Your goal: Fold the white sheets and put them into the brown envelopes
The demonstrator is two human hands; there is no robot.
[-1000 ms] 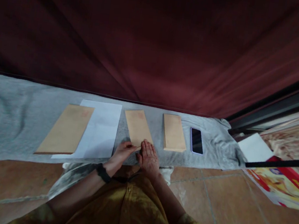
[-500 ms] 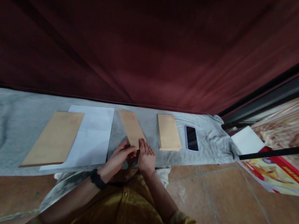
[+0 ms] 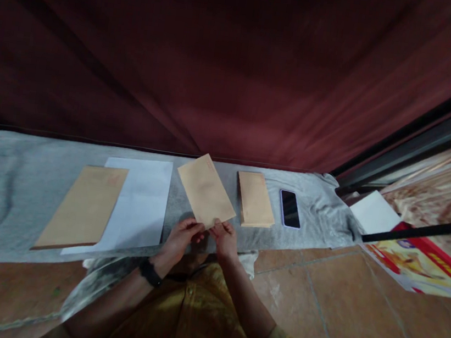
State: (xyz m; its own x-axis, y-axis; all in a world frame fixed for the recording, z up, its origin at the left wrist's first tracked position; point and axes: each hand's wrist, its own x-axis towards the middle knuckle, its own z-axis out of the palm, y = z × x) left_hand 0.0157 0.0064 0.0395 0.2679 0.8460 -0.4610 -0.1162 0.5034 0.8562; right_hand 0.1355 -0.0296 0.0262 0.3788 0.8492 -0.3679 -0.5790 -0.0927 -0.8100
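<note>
A brown paper envelope (image 3: 207, 191) with small red print near its far corner is held tilted up at its near edge. My left hand (image 3: 182, 239) pinches its near left corner between thumb and fingers. On the near right part of the same edge, my right hand (image 3: 223, 239) grips with thumb and fingertips. To the right of it lies a stack of brown envelopes (image 3: 256, 199). Off to the left, a larger brown envelope pile (image 3: 83, 206) rests partly over white paper sheets (image 3: 144, 202).
A phone (image 3: 290, 208) lies right of the stack on the grey cloth (image 3: 319, 214). Behind hangs a dark red curtain (image 3: 220, 79). At the right are a black metal bar (image 3: 425, 229), a white box-like object (image 3: 375, 211) and a red and yellow printed box (image 3: 425, 262). Tiles (image 3: 337, 300) cover the floor.
The envelope has been turned and lifted so its broad face shows. My right hand has gone from lying flat on it to gripping its near edge. My left hand still pinches its corner.
</note>
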